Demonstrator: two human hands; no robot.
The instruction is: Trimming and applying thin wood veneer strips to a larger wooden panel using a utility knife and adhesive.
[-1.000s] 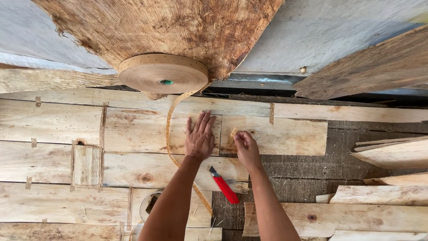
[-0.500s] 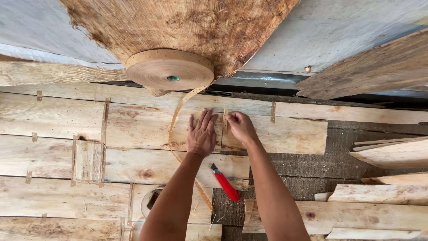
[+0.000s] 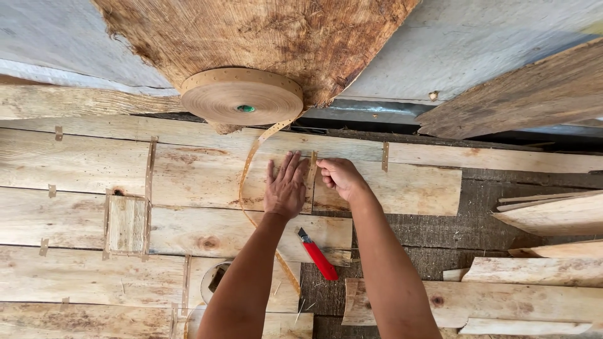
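Note:
My left hand [image 3: 286, 188] lies flat, fingers spread, on a pale wood veneer sheet [image 3: 188, 169]. Beside it my right hand [image 3: 339, 177] pinches a short strip of brown perforated tape [image 3: 312, 164] that runs along the seam between two veneer pieces. A big roll of the same tape [image 3: 242, 96] sits just above, and a loose band of tape [image 3: 246, 182] curls down from it past my left wrist. A red-handled knife [image 3: 317, 254] lies on the veneer between my forearms.
Patched veneer sheets with short tape strips [image 3: 151, 169] cover the left. A rough bark-edged slab [image 3: 264, 37] leans at the top. Loose veneer offcuts [image 3: 553, 213] lie stacked at the right on dark wood [image 3: 477, 226]. A hole in the veneer [image 3: 217, 279] shows near my left forearm.
Both hands have moved up the seam toward the roll. The right hand has shifted from the sheet's lower edge to the tape strip near the top.

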